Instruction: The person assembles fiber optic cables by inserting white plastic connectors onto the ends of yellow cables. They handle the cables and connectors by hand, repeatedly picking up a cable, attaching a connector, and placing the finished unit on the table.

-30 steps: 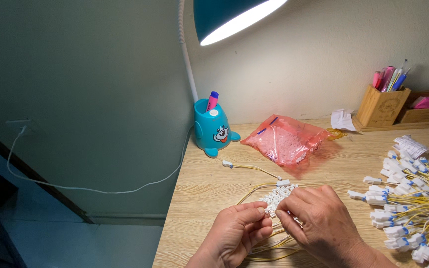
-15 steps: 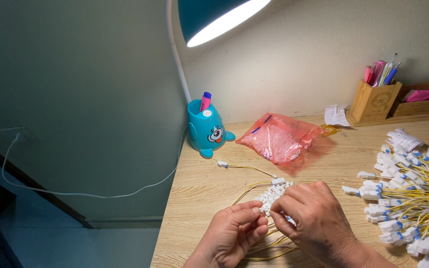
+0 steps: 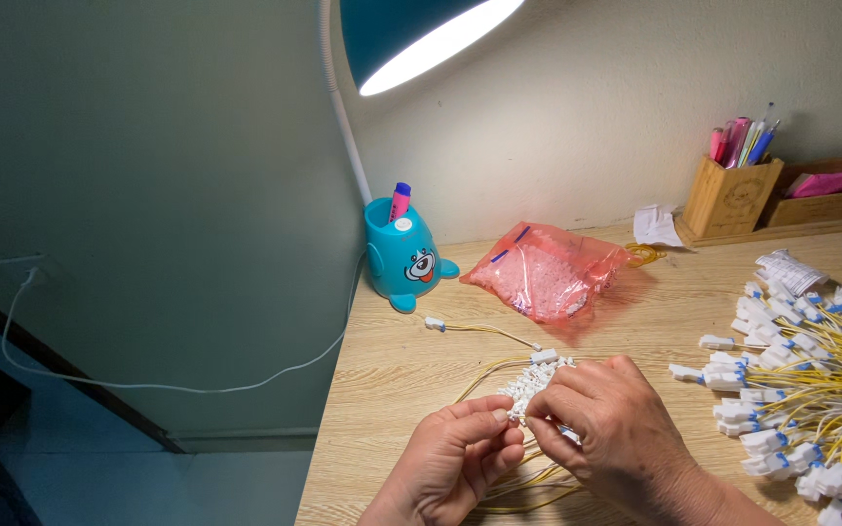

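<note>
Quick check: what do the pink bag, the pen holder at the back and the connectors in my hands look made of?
Pink bag: thin translucent plastic film, glossy, contents showing through. Pen holder: light wood, matte, possibly bamboo. Connectors between left hand and right hand: white moulded plastic, seemingly, on yellow insulated wires.

Pink plastic bag mid-desk

A light wooden table stands against a pale, rough-plastered wall, with a darker greenish wall running along its left side. A teal desk lamp on a white gooseneck shines down from above, throwing bright light on the tabletop while the floor to the left lies in shadow. A white cable hangs from a wall socket and loops across to the table's edge.
</note>
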